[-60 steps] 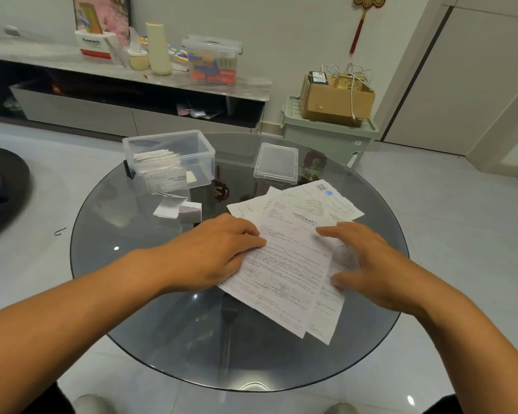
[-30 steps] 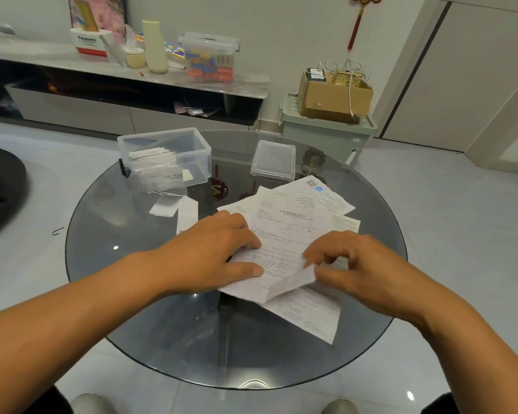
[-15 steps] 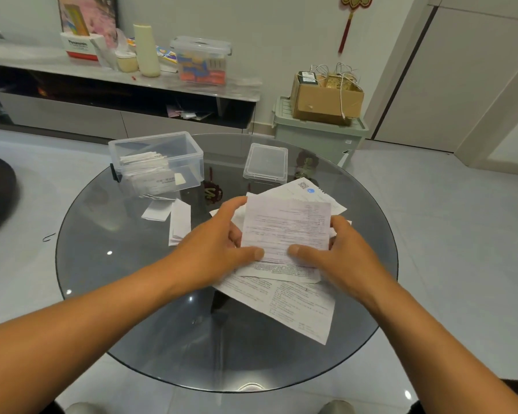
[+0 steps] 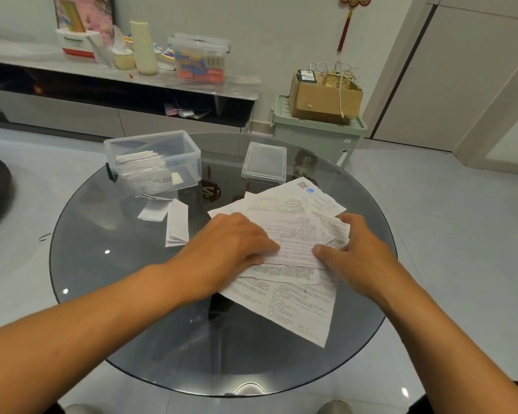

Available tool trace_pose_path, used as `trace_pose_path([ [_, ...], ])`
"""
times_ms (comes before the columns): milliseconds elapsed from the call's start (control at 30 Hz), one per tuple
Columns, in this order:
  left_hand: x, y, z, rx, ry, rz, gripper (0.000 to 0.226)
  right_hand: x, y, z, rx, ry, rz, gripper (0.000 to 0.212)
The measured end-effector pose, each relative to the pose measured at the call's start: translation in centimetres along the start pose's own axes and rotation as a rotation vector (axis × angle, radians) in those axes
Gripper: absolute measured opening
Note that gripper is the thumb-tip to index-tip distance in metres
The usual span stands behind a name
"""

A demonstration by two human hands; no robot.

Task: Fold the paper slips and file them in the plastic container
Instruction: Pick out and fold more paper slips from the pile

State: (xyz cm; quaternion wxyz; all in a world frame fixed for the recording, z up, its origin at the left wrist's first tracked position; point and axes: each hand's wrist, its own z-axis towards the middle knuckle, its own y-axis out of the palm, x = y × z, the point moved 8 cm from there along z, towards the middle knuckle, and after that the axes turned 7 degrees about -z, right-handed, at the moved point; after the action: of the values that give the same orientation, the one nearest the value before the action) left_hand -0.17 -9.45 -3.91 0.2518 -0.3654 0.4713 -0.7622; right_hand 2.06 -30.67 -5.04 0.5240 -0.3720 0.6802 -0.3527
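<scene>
Head view of a round glass table (image 4: 108, 294) with both hands at work on a pile of printed paper slips (image 4: 299, 300). The left hand (image 4: 225, 252) lies palm down on the left part of the folded slip (image 4: 293, 243), which sits on top of the pile, its fingers laid nearly flat and pressing the paper. The right hand (image 4: 356, 252) rests on the right edge of the same slip, thumb stretched along the lower margin and fingers spread over the sheets beneath; neither hand visibly curls round or pinches the paper. The pile spreads fanwise across the centre and right of the table, with one sheet reaching toward the near rim. The clear plastic container (image 4: 162, 150) stands open at the far left of the table and holds a row of folded slips set on edge. Its lid (image 4: 263, 162) lies separately at the far centre, just beyond the pile. Two folded slips (image 4: 177, 222) lie on the glass between the container and the left hand, apart from both. Beyond the table, a cardboard box (image 4: 323, 100) sits on a pale green storage bin (image 4: 317, 135)
</scene>
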Motion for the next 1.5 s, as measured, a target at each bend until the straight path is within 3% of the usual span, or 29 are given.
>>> trace_pose_path([
  [167,1.4,1.0,0.5,-0.102,0.120,0.043,0.040,-0.6,-0.2,0.2,-0.016,-0.039,0.227,0.072],
  [367,1.3,1.3,0.8,-0.023,-0.117,0.000,0.059,-2.6,-1.1,-0.9,0.028,-0.169,0.384,0.059],
  [433,1.4,1.1,0.8,0.040,-0.144,0.011,0.054,-3.5,-1.2,-1.4,0.017,-0.237,0.441,0.060],
  [533,1.9,0.3,0.4,0.161,-0.160,-0.004,0.026,-4.9,-0.6,-2.3,-0.092,-0.361,0.497,0.063],
  [633,0.6,0.2,-0.4,0.143,-0.382,-0.157,0.027,-5.4,-0.1,-2.3,-0.139,-0.438,0.457,0.061],
  [733,-1.1,0.4,-1.2,0.089,-0.560,-0.342,0.012,-4.8,0.5,-1.7,-0.102,-0.461,0.225,0.044],
  [833,-2.4,0.6,-1.6,0.090,-0.640,-0.473,0.041,-4.7,2.2,-1.5,-0.093,-0.421,0.171,0.029],
  [900,-2.4,0.7,-1.6,0.086,-0.625,-0.504,0.076,-4.9,3.0,-1.2,-0.019,-0.395,0.185,0.028],
  [967,-2.5,0.6,-1.5,0.080,-0.587,-0.472,0.089,-5.0,3.6,-0.7,0.052,-0.382,0.174,0.032],
  [1100,-2.7,0.6,-1.4,-0.021,-0.462,-0.264,0.059,-4.1,3.4,0.5,0.120,-0.312,0.086,0.032],
  [1233,-1.6,0.4,-0.9,-0.141,-0.279,0.065,0.076,-3.3,2.7,1.4,0.141,-0.284,0.102,0.005],
  [1367,-0.8,-0.5,-0.6,-0.072,-0.149,0.287,0.061,-4.1,3.3,1.1,-0.051,-0.366,0.054,0.037],
  [1433,-0.3,-0.7,-0.5,0.003,-0.090,0.302,0.050,-4.3,3.1,1.0,-0.046,-0.373,0.069,0.044],
  [1500,-0.5,-1.2,-0.5,0.077,-0.097,0.160,0.039,-4.6,2.6,0.9,0.022,-0.387,0.039,0.043],
])
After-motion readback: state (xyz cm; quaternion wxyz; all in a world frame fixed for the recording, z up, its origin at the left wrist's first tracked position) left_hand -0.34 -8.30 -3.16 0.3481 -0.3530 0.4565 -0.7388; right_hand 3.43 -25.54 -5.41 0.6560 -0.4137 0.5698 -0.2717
